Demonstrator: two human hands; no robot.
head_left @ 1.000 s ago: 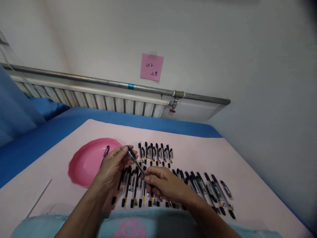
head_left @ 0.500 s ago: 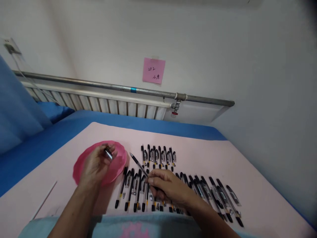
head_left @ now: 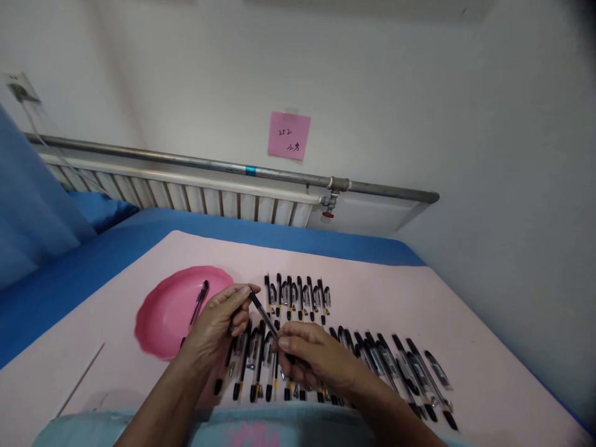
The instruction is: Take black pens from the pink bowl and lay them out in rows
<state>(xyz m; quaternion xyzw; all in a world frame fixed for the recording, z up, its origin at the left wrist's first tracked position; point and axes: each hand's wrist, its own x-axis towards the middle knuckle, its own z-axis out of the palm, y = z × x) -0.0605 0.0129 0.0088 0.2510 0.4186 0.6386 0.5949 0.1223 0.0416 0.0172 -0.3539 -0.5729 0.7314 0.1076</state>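
My right hand (head_left: 314, 351) is closed round the lower part of a pen (head_left: 264, 313) with a clear barrel and a black grip. The pen slants up to the left, off the mat. At its upper end my left hand (head_left: 223, 313) pinches the tip, with thumb and forefinger together; the tip itself is hidden. Below both hands lies a near row of pen parts (head_left: 239, 366): clear barrels with black ends, clear caps and small metal tips. Part of this row is covered by my right hand. Left of my left hand, a capped pen (head_left: 199, 302) lies in a pink bowl (head_left: 151, 298).
A farther row of pen parts (head_left: 300, 292) lies behind my hands, and more barrels and caps (head_left: 405, 366) lie to the right. A thin white stick (head_left: 84, 375) is at the left on the pink mat (head_left: 372, 285). Behind stand a radiator (head_left: 209, 198) and pipe (head_left: 386, 190).
My left hand has moved right, from over the bowl to the tip of the pen in my right hand. The capped pen in the bowl is now uncovered. My right hand has barely moved.
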